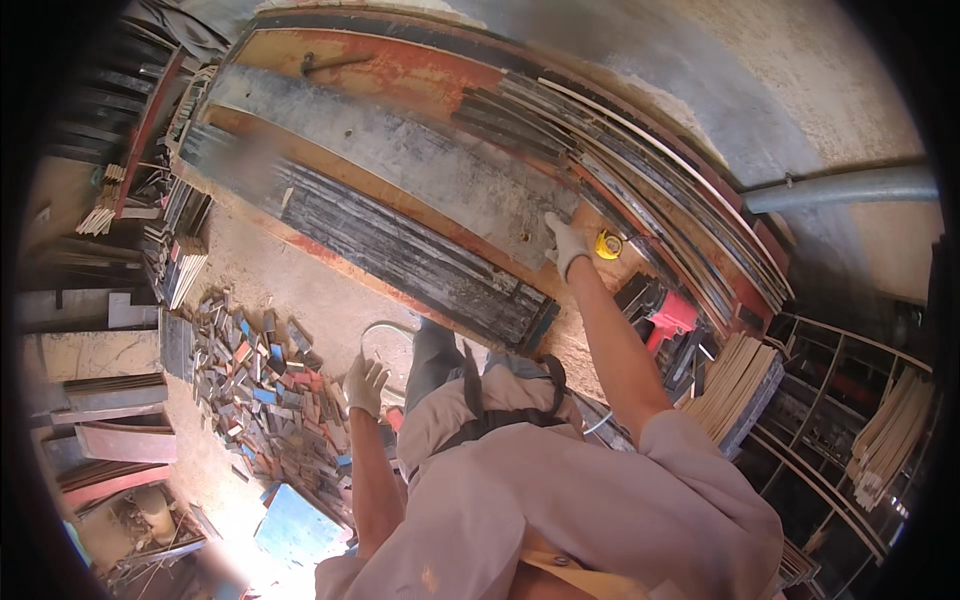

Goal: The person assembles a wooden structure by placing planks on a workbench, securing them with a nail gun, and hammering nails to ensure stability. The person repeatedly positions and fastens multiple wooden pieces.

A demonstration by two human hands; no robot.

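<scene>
My right hand (567, 243), in a pale work glove, reaches to the right end of a long grey, worn board (400, 150) on the bench. Its fingers are apart and seem to rest on the board's end. Just right of it lies a yellow tape measure (608, 244). My left hand (366, 385), also gloved, hangs low beside my leg with fingers apart and nothing visible in it. Nearer me than the grey board lies a stack of dark, narrow wooden strips (400, 225).
A hammer (335, 63) lies on the bench's far side. More long strips (640, 170) line its back right edge. A red power tool (670, 318) sits right of my forearm. A pile of wood offcuts (265, 385) covers the floor at left, near a blue panel (300, 525).
</scene>
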